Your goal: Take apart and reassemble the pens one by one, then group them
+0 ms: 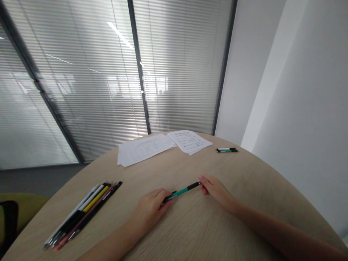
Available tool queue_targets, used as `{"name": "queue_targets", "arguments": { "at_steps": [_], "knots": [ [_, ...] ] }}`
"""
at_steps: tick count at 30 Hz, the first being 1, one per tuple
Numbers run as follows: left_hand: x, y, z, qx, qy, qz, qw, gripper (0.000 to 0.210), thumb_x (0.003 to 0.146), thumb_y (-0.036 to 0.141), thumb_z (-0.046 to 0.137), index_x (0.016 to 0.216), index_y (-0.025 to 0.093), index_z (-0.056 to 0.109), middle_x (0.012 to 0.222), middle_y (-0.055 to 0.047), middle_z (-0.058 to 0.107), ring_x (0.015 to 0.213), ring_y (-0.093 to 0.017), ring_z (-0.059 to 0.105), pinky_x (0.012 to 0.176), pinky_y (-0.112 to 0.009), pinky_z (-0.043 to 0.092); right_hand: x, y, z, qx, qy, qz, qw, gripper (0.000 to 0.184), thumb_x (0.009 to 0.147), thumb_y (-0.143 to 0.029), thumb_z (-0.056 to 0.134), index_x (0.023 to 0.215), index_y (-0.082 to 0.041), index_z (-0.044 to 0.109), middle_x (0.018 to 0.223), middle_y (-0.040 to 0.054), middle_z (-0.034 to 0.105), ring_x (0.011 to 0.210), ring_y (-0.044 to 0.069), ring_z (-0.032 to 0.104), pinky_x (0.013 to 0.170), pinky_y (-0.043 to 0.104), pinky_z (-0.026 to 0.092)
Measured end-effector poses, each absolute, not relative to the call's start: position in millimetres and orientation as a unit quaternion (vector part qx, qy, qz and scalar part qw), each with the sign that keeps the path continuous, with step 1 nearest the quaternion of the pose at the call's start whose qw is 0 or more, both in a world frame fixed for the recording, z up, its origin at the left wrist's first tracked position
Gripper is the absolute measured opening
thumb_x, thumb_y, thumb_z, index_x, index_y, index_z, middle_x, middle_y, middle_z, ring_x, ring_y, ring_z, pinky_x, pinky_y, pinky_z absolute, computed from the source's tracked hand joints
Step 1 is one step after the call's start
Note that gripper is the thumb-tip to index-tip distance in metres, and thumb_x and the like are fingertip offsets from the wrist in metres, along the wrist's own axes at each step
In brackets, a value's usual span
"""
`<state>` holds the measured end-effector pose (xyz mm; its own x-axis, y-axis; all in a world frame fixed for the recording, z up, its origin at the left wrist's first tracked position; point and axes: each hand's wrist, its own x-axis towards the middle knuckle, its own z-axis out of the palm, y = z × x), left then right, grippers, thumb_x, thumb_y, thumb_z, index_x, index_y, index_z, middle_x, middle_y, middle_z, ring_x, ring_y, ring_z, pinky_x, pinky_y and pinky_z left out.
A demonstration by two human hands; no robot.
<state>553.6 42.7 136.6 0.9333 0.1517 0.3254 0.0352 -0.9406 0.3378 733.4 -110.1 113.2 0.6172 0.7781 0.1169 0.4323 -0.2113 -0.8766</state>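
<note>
A green pen (181, 191) with a black grip is held between my two hands, low over the table. My left hand (153, 206) is closed on its black clip end. At the other end, the fingertips of my right hand (212, 187) pinch the tip beside the black grip. Left of my hands, a row of several pens and pencils (94, 203) lies slantwise on the table, with white, yellow, black and reddish barrels. Farther off to the right, two pens (227, 149) lie side by side, one of them green and black.
Printed sheets (146, 148) lie at the far side of the round wooden table (217, 232), with another printed stack (189, 141) touching them on the right. A glass wall with blinds (179, 72) stands behind. At the lower left is a yellow-green chair (25, 206).
</note>
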Motion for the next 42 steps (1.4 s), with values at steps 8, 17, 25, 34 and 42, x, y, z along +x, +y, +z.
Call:
{"name": "queue_targets", "arguments": {
  "at_steps": [8, 17, 25, 34, 42],
  "knots": [
    [555, 51, 137, 0.963, -0.02, 0.252, 0.091, 0.018, 0.08, 0.025, 0.045, 0.089, 0.019, 0.059, 0.077, -0.006, 0.061, 0.072, -0.017, 0.054, 0.062, -0.026, 0.044, 731, -112, 122, -0.736, -0.415, 0.205, 0.494, 0.042, 0.08, -0.05, 0.034, 0.052, -0.019, 0.04, 0.046, -0.0039, 0.04, 0.045, 0.01, 0.039, 0.049, 0.022, 0.032],
    [557, 52, 133, 0.956, -0.039, 0.285, 0.06, 0.02, 0.083, 0.021, 0.04, 0.087, 0.015, 0.059, 0.077, -0.008, 0.059, 0.071, -0.018, 0.051, 0.061, -0.028, 0.044, 734, -113, 116, -0.731, -0.394, 0.224, 0.51, 0.042, 0.08, -0.049, 0.035, 0.053, -0.018, 0.042, 0.043, -0.0045, 0.039, 0.042, 0.009, 0.036, 0.047, 0.022, 0.03],
    [556, 49, 144, 0.943, 0.022, 0.235, 0.234, 0.022, 0.081, 0.025, 0.041, 0.08, 0.018, 0.062, 0.071, -0.004, 0.057, 0.068, -0.016, 0.052, 0.063, -0.026, 0.041, 737, -112, 116, -0.731, -0.399, 0.227, 0.506, 0.037, 0.078, -0.046, 0.04, 0.055, -0.018, 0.047, 0.044, -0.0045, 0.04, 0.044, 0.01, 0.041, 0.048, 0.022, 0.032],
    [564, 50, 145, 0.83, 0.193, 0.19, 0.487, 0.031, 0.069, 0.032, 0.051, 0.096, 0.018, 0.053, 0.061, 0.003, 0.051, 0.057, -0.013, 0.049, 0.054, -0.024, 0.04, 737, -112, 119, -0.72, -0.418, 0.23, 0.504, 0.032, 0.075, -0.047, 0.047, 0.061, -0.018, 0.052, 0.046, -0.0045, 0.043, 0.047, 0.01, 0.044, 0.052, 0.023, 0.036],
    [560, 49, 149, 0.884, 0.189, 0.138, 0.406, 0.024, 0.072, 0.036, 0.046, 0.059, 0.017, 0.056, 0.051, 0.003, 0.05, 0.052, -0.012, 0.046, 0.051, -0.022, 0.034, 739, -111, 116, -0.719, -0.423, 0.221, 0.505, 0.037, 0.076, -0.048, 0.041, 0.053, -0.019, 0.044, 0.045, -0.0039, 0.041, 0.052, 0.013, 0.046, 0.061, 0.026, 0.037]
  ]
}}
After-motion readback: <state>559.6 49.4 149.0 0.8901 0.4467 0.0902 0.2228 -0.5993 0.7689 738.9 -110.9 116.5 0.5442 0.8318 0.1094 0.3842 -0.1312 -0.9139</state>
